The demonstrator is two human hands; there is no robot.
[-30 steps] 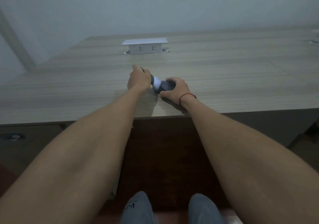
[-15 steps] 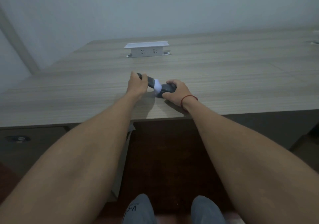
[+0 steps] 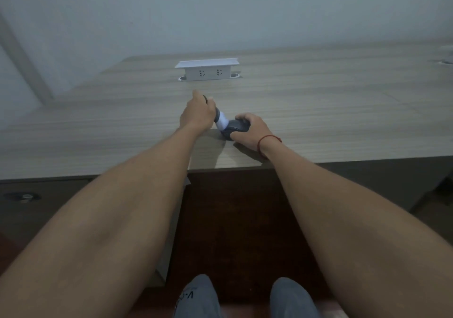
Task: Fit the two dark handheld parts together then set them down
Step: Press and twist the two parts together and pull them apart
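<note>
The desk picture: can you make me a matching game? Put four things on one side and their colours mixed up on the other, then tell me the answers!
Things:
1. socket box
2. wrist string on the right hand
3. part under the right hand
4. desk top

Colours:
A. red
B. dark grey
C. white
D. pale wood grain

Pairs: 1-C, 2-A, 3-B, 4-D
</note>
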